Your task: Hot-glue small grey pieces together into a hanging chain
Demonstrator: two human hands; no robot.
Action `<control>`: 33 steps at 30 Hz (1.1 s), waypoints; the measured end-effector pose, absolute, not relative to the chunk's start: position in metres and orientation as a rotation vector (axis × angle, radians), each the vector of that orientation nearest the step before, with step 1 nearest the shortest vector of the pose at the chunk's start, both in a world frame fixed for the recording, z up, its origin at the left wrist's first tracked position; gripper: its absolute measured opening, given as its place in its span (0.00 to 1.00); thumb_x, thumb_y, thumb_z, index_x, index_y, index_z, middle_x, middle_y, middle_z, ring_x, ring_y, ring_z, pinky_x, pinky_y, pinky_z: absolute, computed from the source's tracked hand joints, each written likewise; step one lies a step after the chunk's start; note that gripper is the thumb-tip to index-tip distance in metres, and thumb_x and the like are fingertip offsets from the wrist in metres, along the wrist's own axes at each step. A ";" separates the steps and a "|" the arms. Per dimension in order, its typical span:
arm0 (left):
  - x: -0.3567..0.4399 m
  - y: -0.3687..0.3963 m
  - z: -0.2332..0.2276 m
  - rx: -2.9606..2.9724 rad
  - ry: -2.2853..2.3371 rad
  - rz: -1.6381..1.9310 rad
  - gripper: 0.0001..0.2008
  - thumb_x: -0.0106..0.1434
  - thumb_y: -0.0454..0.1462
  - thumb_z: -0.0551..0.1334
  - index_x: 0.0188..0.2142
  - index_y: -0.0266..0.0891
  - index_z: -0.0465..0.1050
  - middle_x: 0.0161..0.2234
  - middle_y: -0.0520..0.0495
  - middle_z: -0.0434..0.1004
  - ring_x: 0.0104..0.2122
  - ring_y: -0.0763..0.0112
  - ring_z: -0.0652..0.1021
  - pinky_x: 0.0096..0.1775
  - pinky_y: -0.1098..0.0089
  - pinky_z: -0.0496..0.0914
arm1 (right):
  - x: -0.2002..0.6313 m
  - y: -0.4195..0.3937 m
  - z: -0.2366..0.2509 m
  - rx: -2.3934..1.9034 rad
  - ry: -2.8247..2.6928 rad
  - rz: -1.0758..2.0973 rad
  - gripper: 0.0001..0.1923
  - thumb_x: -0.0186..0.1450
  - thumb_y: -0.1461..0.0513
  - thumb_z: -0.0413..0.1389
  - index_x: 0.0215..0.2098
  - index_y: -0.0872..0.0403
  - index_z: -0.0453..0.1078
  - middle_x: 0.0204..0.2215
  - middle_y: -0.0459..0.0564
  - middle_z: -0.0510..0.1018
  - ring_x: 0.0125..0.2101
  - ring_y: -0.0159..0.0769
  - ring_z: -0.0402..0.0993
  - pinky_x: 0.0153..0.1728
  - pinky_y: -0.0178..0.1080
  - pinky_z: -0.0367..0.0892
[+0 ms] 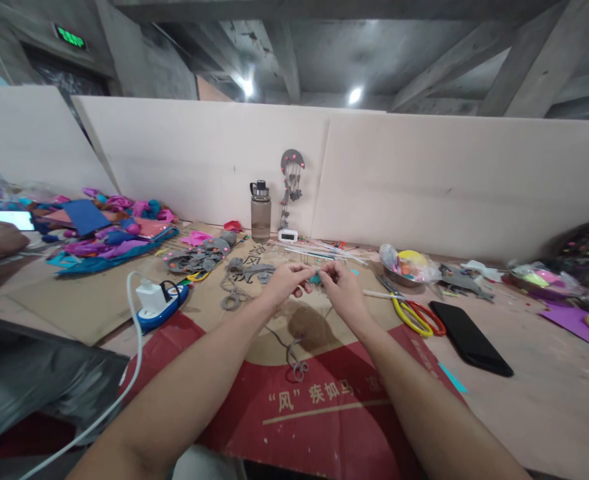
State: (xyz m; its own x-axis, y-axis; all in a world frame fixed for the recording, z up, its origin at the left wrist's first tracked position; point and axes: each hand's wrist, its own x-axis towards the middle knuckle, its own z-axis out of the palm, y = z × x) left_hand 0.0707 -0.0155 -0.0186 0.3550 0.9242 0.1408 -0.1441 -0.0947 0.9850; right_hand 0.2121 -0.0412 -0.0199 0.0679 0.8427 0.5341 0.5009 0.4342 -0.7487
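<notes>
White boards wall off your desk under a concrete ceiling. On it lie one red cardboard sheet, one black phone, one water bottle and two pairs of scissors. Your left hand and right hand both pinch one small teal piece above the cardboard.

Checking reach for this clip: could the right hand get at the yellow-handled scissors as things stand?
Probably yes. The yellow-handled scissors lie on the table just beside the right hand, with nothing between them, though that hand and the left hand are pinching a small teal piece.
</notes>
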 end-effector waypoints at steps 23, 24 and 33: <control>0.072 -0.016 -0.017 1.194 0.692 1.032 0.11 0.52 0.37 0.67 0.31 0.32 0.70 0.24 0.46 0.76 0.23 0.68 0.78 0.25 0.71 0.73 | 0.213 -0.041 -0.023 -1.191 -1.551 0.430 0.07 0.59 0.58 0.51 0.30 0.54 0.64 0.24 0.45 0.69 0.25 0.32 0.64 0.28 0.36 0.60; 0.072 -0.015 -0.018 1.201 0.708 1.032 0.11 0.51 0.37 0.67 0.31 0.32 0.70 0.23 0.46 0.76 0.23 0.68 0.78 0.25 0.70 0.73 | 0.213 -0.041 -0.023 -1.196 -1.557 0.427 0.07 0.59 0.58 0.51 0.29 0.54 0.64 0.24 0.45 0.69 0.25 0.32 0.64 0.28 0.36 0.60; 0.072 -0.010 -0.022 1.314 0.805 1.132 0.10 0.53 0.38 0.66 0.32 0.33 0.72 0.23 0.48 0.75 0.20 0.73 0.76 0.15 0.80 0.61 | 0.212 -0.036 -0.031 -1.128 -1.497 0.565 0.11 0.58 0.55 0.52 0.35 0.54 0.64 0.29 0.48 0.72 0.29 0.34 0.67 0.31 0.37 0.62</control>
